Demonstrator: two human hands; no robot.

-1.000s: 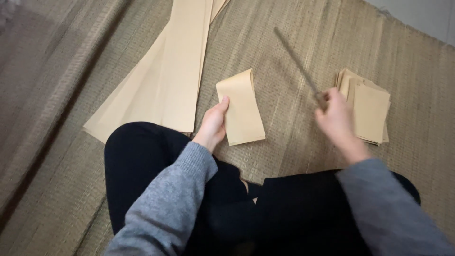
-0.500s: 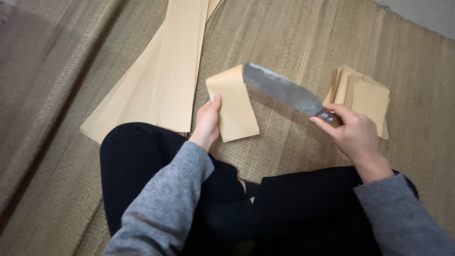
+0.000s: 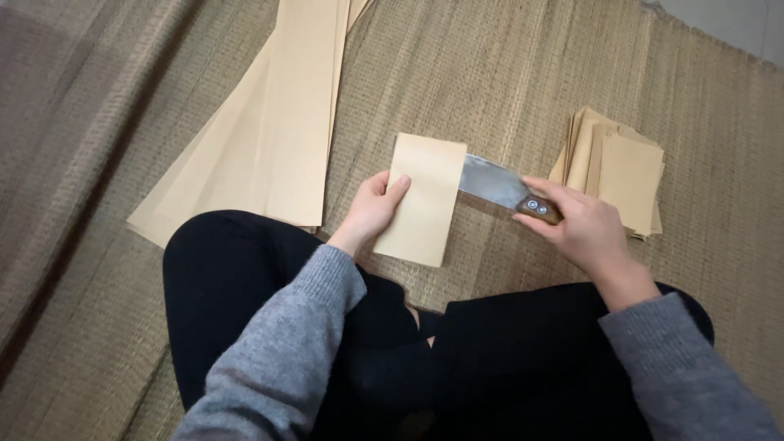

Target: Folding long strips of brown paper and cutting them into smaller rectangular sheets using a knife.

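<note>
On the woven straw mat, just in front of my crossed legs in black trousers, lies a folded piece of tan paper. My left hand rests on its left edge, the fingers laid flat over the paper and the thumb at the side, so the hand presses the piece down rather than closing around it. My right hand is closed firmly around the brown wooden handle of a broad knife. I see the grey blade lying almost flat and pointing to the left; its front part goes in under the right edge of the folded paper and is hidden there, so I cannot tell how far it reaches inside.

To the right of the knife, near my right hand, a small stack of cut tan sheets sits on the mat, somewhat fanned out. To the upper left, well apart from the stack, long strips of the same tan paper lie one over another, and their near end touches my left knee. Both my sleeves are grey knit.
</note>
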